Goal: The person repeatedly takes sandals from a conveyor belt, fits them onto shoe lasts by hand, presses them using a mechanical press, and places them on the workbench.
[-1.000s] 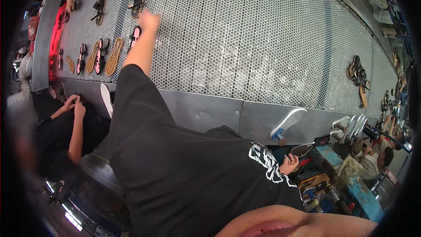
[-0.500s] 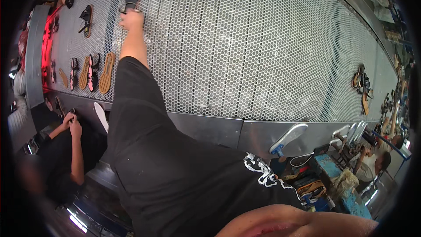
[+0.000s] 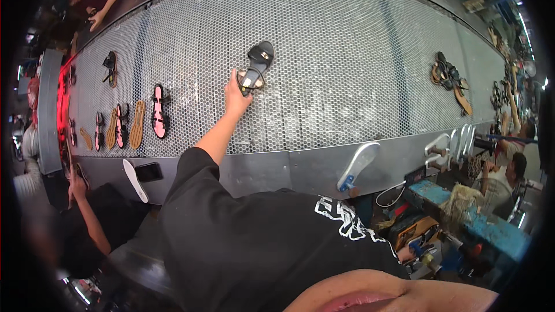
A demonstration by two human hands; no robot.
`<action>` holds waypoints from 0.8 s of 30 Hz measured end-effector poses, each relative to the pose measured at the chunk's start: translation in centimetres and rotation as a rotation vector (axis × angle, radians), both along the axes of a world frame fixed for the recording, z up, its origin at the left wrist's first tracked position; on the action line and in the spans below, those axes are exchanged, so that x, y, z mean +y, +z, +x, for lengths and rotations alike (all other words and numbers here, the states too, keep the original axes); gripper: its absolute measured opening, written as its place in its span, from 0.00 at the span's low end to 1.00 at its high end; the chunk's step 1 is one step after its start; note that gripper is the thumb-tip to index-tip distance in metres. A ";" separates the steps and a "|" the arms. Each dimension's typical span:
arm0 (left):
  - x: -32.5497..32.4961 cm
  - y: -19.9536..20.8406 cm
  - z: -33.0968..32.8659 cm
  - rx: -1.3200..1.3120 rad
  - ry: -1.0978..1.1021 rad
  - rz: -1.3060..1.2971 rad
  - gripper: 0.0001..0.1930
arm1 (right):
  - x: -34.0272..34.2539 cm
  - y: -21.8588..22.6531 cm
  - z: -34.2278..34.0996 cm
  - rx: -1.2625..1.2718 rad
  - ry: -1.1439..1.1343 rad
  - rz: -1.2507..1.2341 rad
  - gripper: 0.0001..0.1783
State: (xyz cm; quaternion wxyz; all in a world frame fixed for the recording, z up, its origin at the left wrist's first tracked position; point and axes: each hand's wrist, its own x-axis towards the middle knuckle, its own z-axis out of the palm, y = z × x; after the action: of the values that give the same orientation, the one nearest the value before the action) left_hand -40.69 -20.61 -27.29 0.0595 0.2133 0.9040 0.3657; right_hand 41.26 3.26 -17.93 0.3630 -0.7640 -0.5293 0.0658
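Black strappy sandal gripped at heel end by left hand, near centre of perforated grey metal tabletop. Right hand partly hidden beyond tabletop's near edge, to the right; whether anything is grasped can't be told.

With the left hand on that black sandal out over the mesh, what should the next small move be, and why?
Probably draw the black sandal in toward the near metal edge: the left hand already grips its heel end, the forearm is stretched out over the mesh, and no other shoe lies straight between the sandal and that edge.
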 end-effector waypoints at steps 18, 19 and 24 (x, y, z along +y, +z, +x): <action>11.0 7.3 18.6 -1.719 -0.353 0.683 0.17 | -9.7 5.0 -12.2 -0.076 0.116 0.193 0.42; 11.7 9.0 21.9 -1.921 -0.504 0.652 0.14 | -10.6 6.5 -14.5 -0.191 0.118 0.121 0.42; 14.0 12.8 35.0 -2.393 -0.962 0.383 0.17 | -8.7 14.0 -30.6 0.716 0.346 -0.186 0.39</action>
State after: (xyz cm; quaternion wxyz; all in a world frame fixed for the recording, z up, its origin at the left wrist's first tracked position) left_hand -5.66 -6.59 -14.49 0.9159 0.0626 0.0581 0.3923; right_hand 10.66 -5.46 -3.94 0.4373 -0.6222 -0.4820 0.4351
